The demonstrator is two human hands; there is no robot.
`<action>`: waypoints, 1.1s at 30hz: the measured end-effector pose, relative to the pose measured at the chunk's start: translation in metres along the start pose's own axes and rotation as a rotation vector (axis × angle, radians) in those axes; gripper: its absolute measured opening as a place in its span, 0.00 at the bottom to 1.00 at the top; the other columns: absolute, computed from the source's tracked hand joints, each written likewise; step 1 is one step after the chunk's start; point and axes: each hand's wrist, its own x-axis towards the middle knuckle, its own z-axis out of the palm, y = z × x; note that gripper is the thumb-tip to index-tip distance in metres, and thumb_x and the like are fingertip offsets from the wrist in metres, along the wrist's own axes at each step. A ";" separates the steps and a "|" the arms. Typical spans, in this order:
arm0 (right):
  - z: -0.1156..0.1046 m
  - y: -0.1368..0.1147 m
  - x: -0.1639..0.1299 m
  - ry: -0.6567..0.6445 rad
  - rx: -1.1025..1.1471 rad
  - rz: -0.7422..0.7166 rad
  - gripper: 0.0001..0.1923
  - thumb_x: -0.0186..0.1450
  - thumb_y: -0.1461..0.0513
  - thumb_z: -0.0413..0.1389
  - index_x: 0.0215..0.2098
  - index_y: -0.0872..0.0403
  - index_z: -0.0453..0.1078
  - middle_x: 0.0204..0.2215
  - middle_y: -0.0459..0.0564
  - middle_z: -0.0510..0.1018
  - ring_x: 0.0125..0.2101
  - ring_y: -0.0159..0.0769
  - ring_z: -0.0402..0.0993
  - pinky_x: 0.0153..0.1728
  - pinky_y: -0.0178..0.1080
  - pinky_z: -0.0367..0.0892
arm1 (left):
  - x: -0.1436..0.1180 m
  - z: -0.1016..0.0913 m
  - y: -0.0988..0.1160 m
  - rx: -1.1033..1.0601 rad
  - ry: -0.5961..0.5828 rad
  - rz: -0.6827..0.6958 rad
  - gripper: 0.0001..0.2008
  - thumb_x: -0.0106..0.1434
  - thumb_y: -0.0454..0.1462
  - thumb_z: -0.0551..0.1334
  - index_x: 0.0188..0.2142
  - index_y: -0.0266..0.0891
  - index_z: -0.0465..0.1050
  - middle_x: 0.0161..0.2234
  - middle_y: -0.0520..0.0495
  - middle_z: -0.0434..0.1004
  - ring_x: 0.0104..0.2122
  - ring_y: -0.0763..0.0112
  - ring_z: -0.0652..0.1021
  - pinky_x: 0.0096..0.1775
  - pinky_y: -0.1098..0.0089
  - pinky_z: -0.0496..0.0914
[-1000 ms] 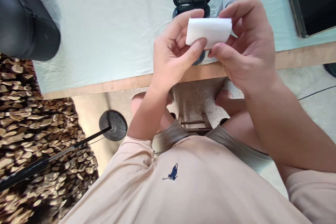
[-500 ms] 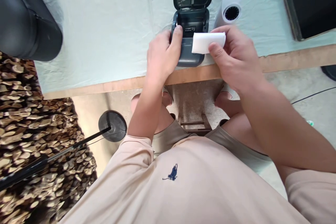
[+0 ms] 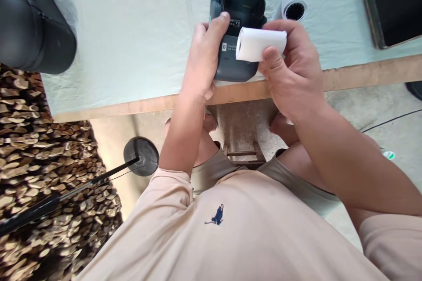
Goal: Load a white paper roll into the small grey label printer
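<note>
My left hand (image 3: 203, 57) grips the left side of a small dark grey printer (image 3: 234, 30) that sits near the table's front edge with its lid raised. A white paper roll (image 3: 260, 44) is pinched between the thumb and fingers of my right hand (image 3: 290, 70), just over the printer's right half. A second white paper roll (image 3: 294, 2) lies on the pale green cloth (image 3: 132, 30) to the right of the printer, its dark core facing me.
A black rounded object (image 3: 31, 26) stands at the table's left. A dark flat panel (image 3: 392, 2) lies at the back right. The wooden table edge (image 3: 132, 107) runs across. Below are a stool (image 3: 245, 140), a black round base (image 3: 141, 156) with a rod, and stacked wood (image 3: 39, 175).
My left hand let go of the paper roll and took hold of the printer. My right hand carried the roll forward, over the printer. The printer's lid has tipped nearer.
</note>
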 end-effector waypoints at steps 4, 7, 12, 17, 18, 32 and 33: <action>-0.006 -0.010 0.003 0.068 0.122 0.044 0.19 0.60 0.48 0.41 0.48 0.41 0.46 0.40 0.44 0.64 0.30 0.17 0.63 0.25 0.23 0.61 | 0.006 -0.013 -0.012 -0.007 -0.273 0.094 0.11 0.56 0.46 0.56 0.29 0.41 0.65 0.26 0.51 0.65 0.25 0.77 0.69 0.27 0.71 0.64; -0.013 -0.014 0.007 0.026 0.276 0.115 0.14 0.62 0.50 0.38 0.44 0.44 0.48 0.40 0.42 0.63 0.24 0.14 0.60 0.24 0.23 0.61 | 0.007 -0.021 -0.022 -0.028 -0.315 0.102 0.11 0.56 0.46 0.56 0.30 0.42 0.66 0.26 0.51 0.67 0.26 0.75 0.70 0.27 0.70 0.65; -0.016 -0.019 0.006 -0.084 0.390 0.158 0.25 0.51 0.62 0.54 0.45 0.45 0.49 0.41 0.40 0.62 0.26 0.12 0.62 0.27 0.23 0.63 | 0.006 -0.021 -0.028 -0.014 -0.321 0.054 0.11 0.56 0.47 0.56 0.30 0.42 0.66 0.25 0.51 0.67 0.25 0.78 0.68 0.28 0.70 0.63; -0.015 -0.018 0.005 -0.099 0.160 0.016 0.20 0.56 0.57 0.52 0.43 0.48 0.48 0.38 0.42 0.61 0.24 0.13 0.61 0.24 0.24 0.60 | 0.008 -0.019 -0.031 -0.011 -0.301 0.044 0.12 0.54 0.48 0.57 0.30 0.42 0.66 0.25 0.51 0.67 0.27 0.75 0.70 0.28 0.70 0.63; -0.017 -0.016 0.006 -0.109 0.096 -0.018 0.19 0.57 0.54 0.50 0.43 0.48 0.47 0.38 0.43 0.62 0.24 0.13 0.61 0.23 0.24 0.60 | 0.009 -0.019 -0.031 -0.011 -0.292 0.027 0.13 0.53 0.49 0.58 0.30 0.42 0.65 0.25 0.51 0.68 0.29 0.72 0.72 0.30 0.68 0.64; -0.018 -0.028 0.032 0.070 -1.072 -0.166 0.16 0.55 0.53 0.51 0.42 0.46 0.61 0.40 0.39 0.69 0.49 0.36 0.59 0.50 0.51 0.50 | 0.006 -0.015 -0.032 0.011 -0.267 0.063 0.06 0.54 0.45 0.59 0.30 0.50 0.64 0.27 0.52 0.71 0.48 0.63 0.66 0.48 0.59 0.61; -0.018 -0.027 0.032 0.068 -1.077 -0.154 0.16 0.55 0.54 0.52 0.42 0.46 0.61 0.40 0.40 0.69 0.49 0.37 0.59 0.50 0.52 0.49 | 0.006 -0.015 -0.032 0.007 -0.267 0.069 0.06 0.54 0.45 0.59 0.30 0.50 0.64 0.27 0.52 0.71 0.48 0.63 0.66 0.49 0.59 0.61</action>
